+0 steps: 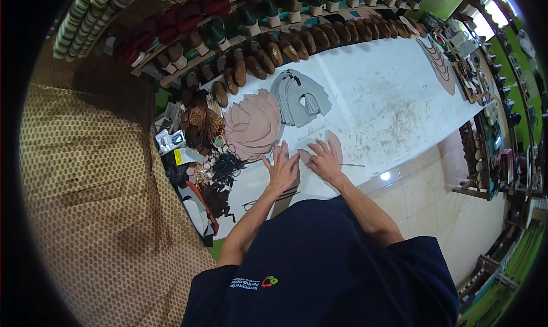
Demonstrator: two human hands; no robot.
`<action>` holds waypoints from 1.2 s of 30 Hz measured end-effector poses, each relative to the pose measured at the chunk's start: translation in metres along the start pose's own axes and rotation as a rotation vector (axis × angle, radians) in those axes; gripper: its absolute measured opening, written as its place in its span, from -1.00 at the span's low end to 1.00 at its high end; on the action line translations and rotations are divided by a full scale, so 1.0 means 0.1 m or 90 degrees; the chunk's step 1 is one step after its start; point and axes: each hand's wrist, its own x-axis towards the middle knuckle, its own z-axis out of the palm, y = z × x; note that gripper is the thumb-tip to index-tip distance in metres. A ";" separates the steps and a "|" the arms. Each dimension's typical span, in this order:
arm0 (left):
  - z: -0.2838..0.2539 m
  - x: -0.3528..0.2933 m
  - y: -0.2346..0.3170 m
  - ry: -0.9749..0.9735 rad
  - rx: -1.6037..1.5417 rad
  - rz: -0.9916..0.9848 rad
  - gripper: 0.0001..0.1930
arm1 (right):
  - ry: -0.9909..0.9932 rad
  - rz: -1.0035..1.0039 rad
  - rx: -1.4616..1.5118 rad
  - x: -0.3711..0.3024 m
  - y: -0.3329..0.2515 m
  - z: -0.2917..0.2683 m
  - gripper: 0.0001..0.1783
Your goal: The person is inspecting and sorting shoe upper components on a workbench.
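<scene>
My left hand [281,171] lies with its fingers spread on the white-covered table, at the near edge of a pile of pinkish-brown sole-shaped pieces [252,121]. To its right, my right hand [326,161] rests with outstretched fingers on a separate flat pinkish piece [335,144] with a rounded end. Part of that piece is hidden under the hand. A thin dark rod [354,165] sticks out to the right beside this hand; its kind cannot be made out. Beyond both hands is a fanned stack of grey U-shaped pieces [297,97] with small dark objects on top.
Shoe lasts [274,54] line the far table edge below a shelf of shoes [268,10]. Scraps and dark trimmings [217,173] clutter the left end. Thin dark tools [268,200] lie near my body. Curved brown pieces [439,67] and a wooden tool rack [471,70] are far right.
</scene>
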 end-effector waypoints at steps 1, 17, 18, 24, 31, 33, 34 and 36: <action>0.00 0.01 0.01 -0.001 0.000 0.000 -0.56 | 0.003 -0.017 -0.014 0.00 0.02 0.00 -0.83; -0.03 0.10 0.01 0.013 -0.021 -0.024 -0.58 | 0.081 -0.018 -0.010 0.36 0.01 0.07 -0.82; -0.02 0.10 0.00 0.012 -0.024 -0.023 -0.58 | 0.079 -0.020 -0.008 0.38 0.00 0.07 -0.82; 0.01 0.10 -0.03 -0.009 -0.014 -0.037 -0.55 | 0.094 -0.028 -0.016 0.45 -0.04 0.11 -0.86; -0.01 0.12 -0.02 -0.027 -0.001 -0.030 -0.52 | 0.086 -0.032 -0.041 0.46 0.02 0.15 -0.85; -0.01 0.11 -0.02 -0.024 0.002 -0.031 -0.51 | 0.075 -0.033 -0.038 0.47 0.01 0.15 -0.83; -0.01 0.11 -0.03 -0.025 0.002 -0.031 -0.51 | 0.078 -0.031 -0.036 0.47 0.00 0.16 -0.84; 0.00 0.11 -0.04 -0.004 0.010 -0.023 -0.49 | 0.081 -0.029 -0.034 0.48 -0.01 0.16 -0.84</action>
